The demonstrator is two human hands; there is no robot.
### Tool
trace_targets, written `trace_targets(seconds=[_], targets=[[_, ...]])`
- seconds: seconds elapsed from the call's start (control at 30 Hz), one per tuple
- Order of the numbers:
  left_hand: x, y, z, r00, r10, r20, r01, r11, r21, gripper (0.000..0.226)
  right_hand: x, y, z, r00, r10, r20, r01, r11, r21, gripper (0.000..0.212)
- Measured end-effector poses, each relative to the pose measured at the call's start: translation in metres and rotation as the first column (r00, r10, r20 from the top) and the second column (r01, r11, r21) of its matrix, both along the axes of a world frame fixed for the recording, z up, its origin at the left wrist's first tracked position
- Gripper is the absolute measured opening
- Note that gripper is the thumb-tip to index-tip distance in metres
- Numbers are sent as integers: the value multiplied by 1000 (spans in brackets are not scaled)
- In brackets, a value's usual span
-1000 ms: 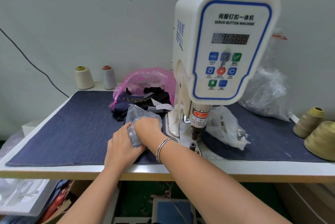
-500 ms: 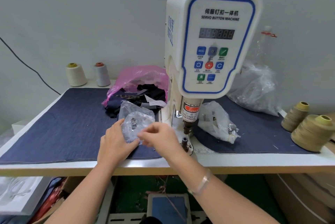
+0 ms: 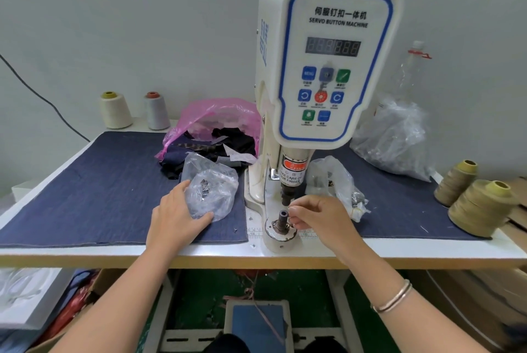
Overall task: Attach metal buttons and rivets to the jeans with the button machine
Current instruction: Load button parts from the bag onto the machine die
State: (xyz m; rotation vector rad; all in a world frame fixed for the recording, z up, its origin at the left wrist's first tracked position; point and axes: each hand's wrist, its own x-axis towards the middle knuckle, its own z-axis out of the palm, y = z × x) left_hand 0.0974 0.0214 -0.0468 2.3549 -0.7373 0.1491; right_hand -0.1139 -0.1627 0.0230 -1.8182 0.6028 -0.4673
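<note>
Standing at the white table [image 3: 399, 250], a person works at a white machine [image 3: 328, 67] whose front panel reads "SERVO BUTTON MACHINE" under a row of Chinese characters, with a dark digital display and coloured keys below; one blue key says "MENU". Lower down, a red warning label on the press head [image 3: 293, 172] carries the words "TAKE CARE OF YOUR FINGER", partly turned out of sight. The right hand [image 3: 319, 215] has its fingers curled together, thumb and fingertips pinched just beside the small dark post of the lower die [image 3: 283, 215]; it seems to hold something tiny and metallic, but I cannot tell for sure what. A silver bangle [image 3: 393, 297] sits on that forearm. The left hand [image 3: 174, 215] lies flat with fingers relaxed and spread, touching the edge of a clear plastic bag [image 3: 212, 190] with small metal pieces inside, on the dark blue denim [image 3: 99, 187] that covers the tabletop. A second clear bag of metal parts [image 3: 342, 184] lies just right of the press head. Behind, a pink bag [image 3: 216, 115] spills dark fabric scraps, two pale thread cones [image 3: 115, 110] stand at the back left and olive-tan cones [image 3: 482, 207] at the right. A printed ruler strip runs along the table by the die, its numbers too small to read.
</note>
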Motion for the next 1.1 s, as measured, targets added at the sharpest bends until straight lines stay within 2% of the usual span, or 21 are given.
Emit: trace_targets(seconds=[0.17,0.3,0.43,0.53,0.63,0.7,0.77,0.9,1.0,1.1], targets=[[0,-1,1,1000,8,-7,-8,1000,1,88,6,-8,3,991,94,-100,-116,962,-248,25],[0,0,1,1000,14,-16,-14,1000,13,89,9,-11,6,979,101,-179,-166,903,-397,27],[0,0,1,1000,7,-18,-7,1000,4,89,13,-12,9,970,111,-217,-202,864,-461,14],[0,0,1,1000,10,-16,-10,1000,1,89,12,-12,9,969,116,-216,-210,847,-488,11],[0,0,1,1000,7,-9,-7,1000,2,90,12,-14,10,965,133,-226,-242,788,-566,16],[0,1,1,1000,6,-9,-6,1000,4,90,12,-15,10,964,145,-222,-249,784,-568,15],[0,1,1,1000,9,-9,-9,1000,3,90,12,-15,8,972,141,-188,-219,835,-504,7],[-1,1,1,1000,5,-12,-4,1000,8,90,10,-14,3,979,158,-127,-189,938,-290,23],[0,1,1,1000,5,-5,-5,1000,10,89,9,-11,3,977,173,-123,-203,931,-302,15],[1,1,0,1000,8,-6,-8,1000,22,89,9,-10,2,980,171,-103,-196,923,-331,19]])
